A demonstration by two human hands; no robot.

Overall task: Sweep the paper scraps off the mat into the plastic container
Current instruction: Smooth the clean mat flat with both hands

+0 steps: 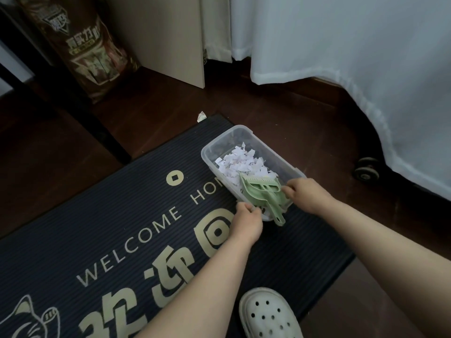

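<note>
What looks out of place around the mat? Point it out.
One paper scrap lies on the wooden floor just past the mat at its far corner, outside the plastic container where the other scraps are piled. The green dustpan sits in the container too, its handle poking over the near rim.

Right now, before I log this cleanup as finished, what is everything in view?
mat: one, black with gold lettering, on the floor
plastic container: one, clear, at the mat's far right edge
paper scraps: a pile, white, inside the container
stray scrap: one, white, on the floor past the mat's far corner
dustpan: one, green, in the container's near end
bag: one, brown printed, leaning far left
cloth: one, white, draped at right
caster: one, dark, under the cloth's edge
clog: one, white, bottom edge
left hand: one, grips the container's near corner
right hand: one, grips the container's near right rim
</note>
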